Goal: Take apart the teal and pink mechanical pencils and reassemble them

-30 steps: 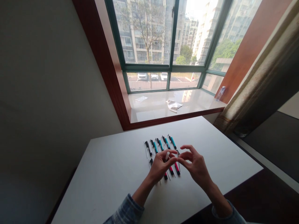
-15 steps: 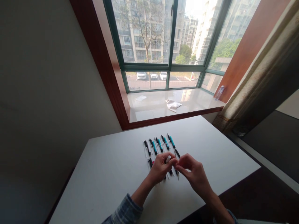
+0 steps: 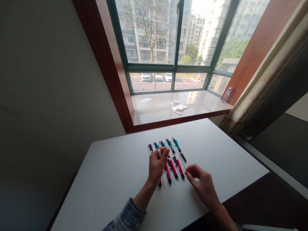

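Observation:
My left hand (image 3: 157, 165) is closed around a white pen barrel (image 3: 159, 153), whose pale end sticks up out of the fist; the rest is hidden by the fingers. Lower and to the right, my right hand (image 3: 199, 176) pinches the end of a thin pen refill (image 3: 183, 165) between thumb and forefinger. A loose black pen part (image 3: 183, 157) lies beside that refill. Behind my left hand runs a row of black-and-turquoise pen parts (image 3: 178, 145), partly covered by it. Nearer to me is a row of black-and-red pen parts (image 3: 180, 169), with thin refills between them.
The white table (image 3: 115, 179) reaches to the window ledge (image 3: 154, 117). On the ledge lie a crumpled white cloth (image 3: 178, 107) and a flat sheet (image 3: 144, 100); a clear bottle (image 3: 226, 95) stands at its right end. A curtain (image 3: 260, 73) hangs at the right.
My hands have parted. The left has moved left and up with the white barrel; the right has shifted slightly down and right. More of the red pen parts now shows.

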Available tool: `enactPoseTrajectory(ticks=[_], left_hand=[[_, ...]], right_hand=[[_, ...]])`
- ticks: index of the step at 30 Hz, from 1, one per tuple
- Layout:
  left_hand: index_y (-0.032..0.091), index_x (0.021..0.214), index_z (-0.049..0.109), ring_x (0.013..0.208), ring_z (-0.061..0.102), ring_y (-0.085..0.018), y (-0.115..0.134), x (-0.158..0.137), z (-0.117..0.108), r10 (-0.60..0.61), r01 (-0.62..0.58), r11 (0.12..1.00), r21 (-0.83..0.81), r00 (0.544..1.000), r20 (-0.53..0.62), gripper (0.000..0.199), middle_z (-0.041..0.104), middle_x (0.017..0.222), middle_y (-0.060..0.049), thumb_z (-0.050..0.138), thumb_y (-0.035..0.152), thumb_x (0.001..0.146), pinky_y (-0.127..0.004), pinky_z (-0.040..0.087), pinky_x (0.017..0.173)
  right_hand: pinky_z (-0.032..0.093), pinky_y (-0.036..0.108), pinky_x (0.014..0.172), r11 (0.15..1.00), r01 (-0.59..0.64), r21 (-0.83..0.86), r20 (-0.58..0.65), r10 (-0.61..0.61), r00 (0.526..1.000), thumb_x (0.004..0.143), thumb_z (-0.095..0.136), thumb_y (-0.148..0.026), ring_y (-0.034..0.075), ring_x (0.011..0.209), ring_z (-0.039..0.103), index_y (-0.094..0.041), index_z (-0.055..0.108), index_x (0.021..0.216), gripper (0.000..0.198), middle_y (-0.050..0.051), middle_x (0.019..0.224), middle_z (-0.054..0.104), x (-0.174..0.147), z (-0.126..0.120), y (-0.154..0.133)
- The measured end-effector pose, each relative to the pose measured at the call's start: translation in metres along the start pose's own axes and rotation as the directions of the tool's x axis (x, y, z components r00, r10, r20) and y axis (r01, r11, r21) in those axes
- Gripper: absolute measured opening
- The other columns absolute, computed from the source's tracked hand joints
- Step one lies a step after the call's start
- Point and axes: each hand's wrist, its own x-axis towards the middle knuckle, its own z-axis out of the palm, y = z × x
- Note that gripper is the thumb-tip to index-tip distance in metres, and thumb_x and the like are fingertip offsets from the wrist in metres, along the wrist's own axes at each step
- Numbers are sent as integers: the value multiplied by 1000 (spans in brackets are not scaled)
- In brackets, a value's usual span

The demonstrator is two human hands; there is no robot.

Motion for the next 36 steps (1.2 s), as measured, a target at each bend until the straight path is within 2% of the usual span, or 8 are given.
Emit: enactPoseTrajectory(ticks=[6,12,36], left_hand=[[14,83,68,54,44,-8,-3,-2,1,1,-5,997,71,998,62,34,55,63,3,74,47,85,-19,36,50],[14,84,69,55,46,-9,-5,-3,2,-15,2,993,121,994,109,33,56,65,1,74,47,85,-20,37,50],[15,84,70,59,50,-12,-4,-3,1,-29,6,986,169,990,135,33,61,68,0,73,48,85,-22,39,54]], right_hand=[[49,30,64,985,9,-172,50,0,999,94,57,-37,20,66,65,-22,66,89,18,3,76,71,17,3,9],[46,29,63,962,19,-272,29,-12,1000,91,57,-30,19,64,64,-22,66,85,13,1,72,69,21,8,6],[47,29,65,928,62,-368,39,-51,998,91,55,-26,19,64,65,-22,65,83,13,2,75,71,20,10,9]])
